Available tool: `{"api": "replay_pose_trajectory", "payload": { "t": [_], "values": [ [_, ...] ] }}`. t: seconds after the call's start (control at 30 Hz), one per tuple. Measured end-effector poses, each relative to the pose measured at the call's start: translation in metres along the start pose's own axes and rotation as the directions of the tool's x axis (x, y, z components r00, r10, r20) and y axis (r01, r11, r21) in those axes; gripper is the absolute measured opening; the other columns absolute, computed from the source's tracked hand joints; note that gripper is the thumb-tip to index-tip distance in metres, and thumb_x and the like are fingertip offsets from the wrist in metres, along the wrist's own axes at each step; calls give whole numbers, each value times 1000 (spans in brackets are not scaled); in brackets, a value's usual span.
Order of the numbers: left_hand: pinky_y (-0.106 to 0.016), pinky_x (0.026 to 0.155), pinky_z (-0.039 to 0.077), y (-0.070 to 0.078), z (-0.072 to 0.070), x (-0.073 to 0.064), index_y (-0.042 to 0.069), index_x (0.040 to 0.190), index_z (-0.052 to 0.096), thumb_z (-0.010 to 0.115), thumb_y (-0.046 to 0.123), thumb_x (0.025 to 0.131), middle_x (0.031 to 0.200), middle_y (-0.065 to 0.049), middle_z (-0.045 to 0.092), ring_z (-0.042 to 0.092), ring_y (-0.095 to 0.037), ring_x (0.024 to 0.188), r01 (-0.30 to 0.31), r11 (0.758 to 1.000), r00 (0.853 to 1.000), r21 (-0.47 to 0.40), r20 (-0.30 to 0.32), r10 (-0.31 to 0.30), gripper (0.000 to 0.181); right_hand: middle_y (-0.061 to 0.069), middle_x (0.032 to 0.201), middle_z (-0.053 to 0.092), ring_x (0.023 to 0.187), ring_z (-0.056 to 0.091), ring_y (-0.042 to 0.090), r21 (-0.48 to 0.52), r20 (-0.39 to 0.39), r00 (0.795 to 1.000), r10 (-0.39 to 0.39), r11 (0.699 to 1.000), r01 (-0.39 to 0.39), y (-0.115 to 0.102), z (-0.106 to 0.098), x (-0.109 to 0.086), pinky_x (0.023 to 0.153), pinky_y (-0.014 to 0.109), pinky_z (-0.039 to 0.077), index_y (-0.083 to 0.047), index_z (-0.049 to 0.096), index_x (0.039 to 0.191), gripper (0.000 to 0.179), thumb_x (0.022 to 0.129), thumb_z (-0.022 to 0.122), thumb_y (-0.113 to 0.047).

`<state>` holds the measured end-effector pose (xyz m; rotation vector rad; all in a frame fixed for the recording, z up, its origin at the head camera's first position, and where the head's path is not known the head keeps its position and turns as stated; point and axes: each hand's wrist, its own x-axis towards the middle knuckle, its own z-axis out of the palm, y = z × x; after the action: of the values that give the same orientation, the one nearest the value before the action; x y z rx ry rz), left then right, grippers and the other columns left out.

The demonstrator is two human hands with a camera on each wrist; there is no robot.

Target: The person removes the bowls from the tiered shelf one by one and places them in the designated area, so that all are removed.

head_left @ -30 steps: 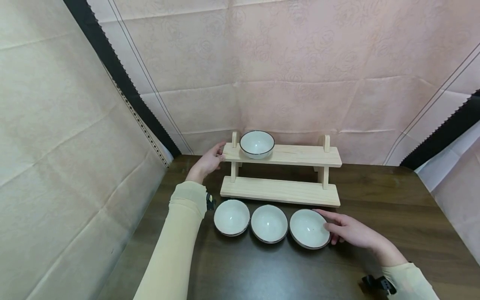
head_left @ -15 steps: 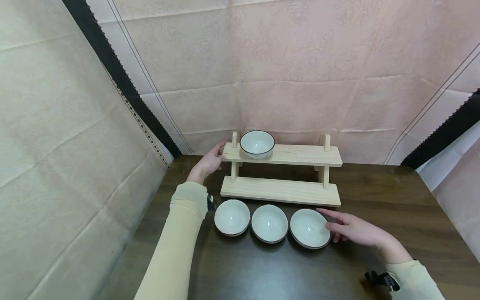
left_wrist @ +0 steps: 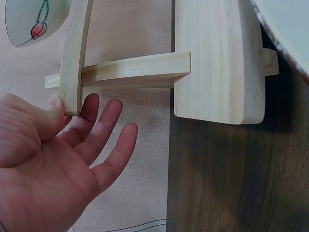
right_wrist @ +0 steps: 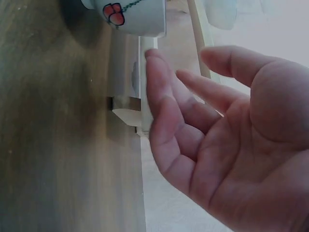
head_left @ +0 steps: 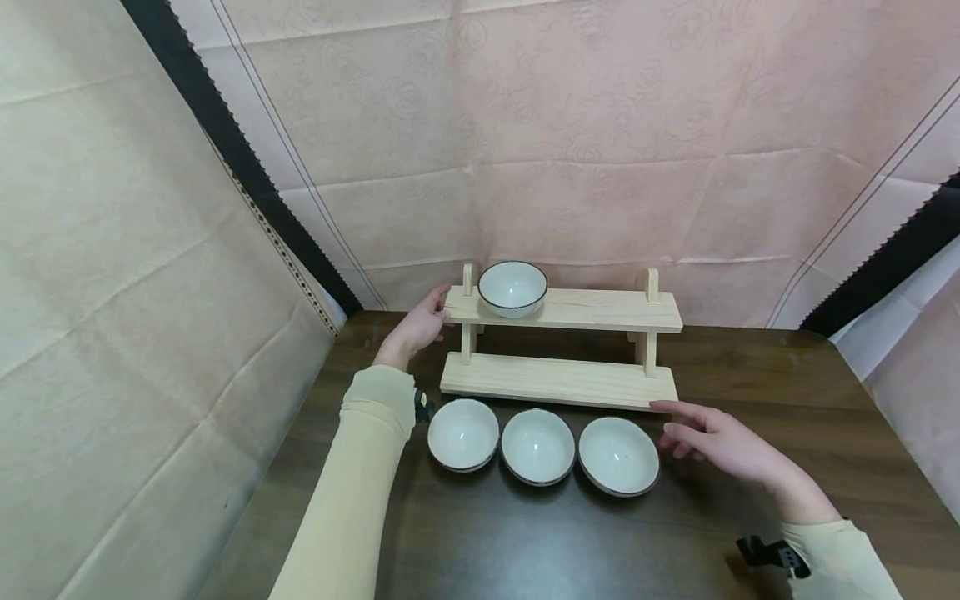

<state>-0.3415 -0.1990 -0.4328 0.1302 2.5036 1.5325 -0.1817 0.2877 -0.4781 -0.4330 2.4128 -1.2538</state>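
Observation:
A two-tier wooden shelf [head_left: 592, 310] stands toward the back of the table. My left hand [head_left: 412, 327] pinches the left end of its upper board [left_wrist: 72, 53], thumb on one side and fingers on the other. On that board, near the left, sits a white dark-rimmed bowl [head_left: 513, 287]. Three similar bowls stand in a row before the shelf: a left bowl [head_left: 463, 435], a middle bowl [head_left: 537, 447] and a right bowl [head_left: 618, 457]. Just right of the right bowl hovers my right hand [head_left: 723, 440], fingers loosely bent, holding nothing. Red painted decoration shows on a bowl [right_wrist: 135, 17] in the right wrist view.
The brown wooden table [head_left: 480, 550] carries everything. A pale patterned cloth [head_left: 585, 167] hangs close behind the shelf, and another cloth [head_left: 150, 292] rises along the left side.
My right hand has come away from the right bowl, moving slightly right and back. My left hand stays at the shelf's end, and the bowls keep their places.

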Motion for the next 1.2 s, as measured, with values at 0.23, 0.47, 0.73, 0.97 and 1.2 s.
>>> {"api": "replay_pose_trajectory", "payload": {
  "t": [0.23,0.47,0.73,0.97,1.2],
  "values": [
    [-63,111,45,2,0,0,17,173,16,34,10,117,153,-24,40,53,-42,138,13,1000,1000,-7,8,-13,59,16,109,76,93,72,30,-16,-150,988,-20,1000,17,-12,-2,9,73,38,61,-1,61,146,40,110,63,-18],
    [-64,112,44,2,1,0,17,173,16,34,9,117,153,-25,40,54,-43,137,12,1000,1000,-24,11,-12,59,12,109,78,94,72,25,-28,-227,972,-65,998,60,-41,1,30,76,37,62,-2,68,138,34,109,65,-18],
    [-65,112,43,2,1,-2,16,173,16,33,8,116,153,-25,41,53,-43,137,9,1000,1000,-20,10,-9,59,10,106,78,89,72,21,-129,-235,953,-193,978,166,-84,6,78,80,36,58,-8,73,132,28,107,67,-17],
    [-63,111,45,1,1,-2,16,173,16,33,9,117,152,-25,42,53,-43,138,3,1000,1000,-11,9,-3,59,10,105,79,89,74,27,-148,-272,940,-207,974,171,-124,6,115,76,38,58,-5,70,138,35,107,66,-21],
    [-61,110,47,2,0,-1,15,173,16,34,9,117,150,-26,43,54,-42,137,-4,1000,1000,-5,6,4,59,13,106,78,87,73,27,-141,-323,932,-165,982,125,-150,4,141,82,44,56,-11,61,148,45,108,63,-31]
  ]
}}
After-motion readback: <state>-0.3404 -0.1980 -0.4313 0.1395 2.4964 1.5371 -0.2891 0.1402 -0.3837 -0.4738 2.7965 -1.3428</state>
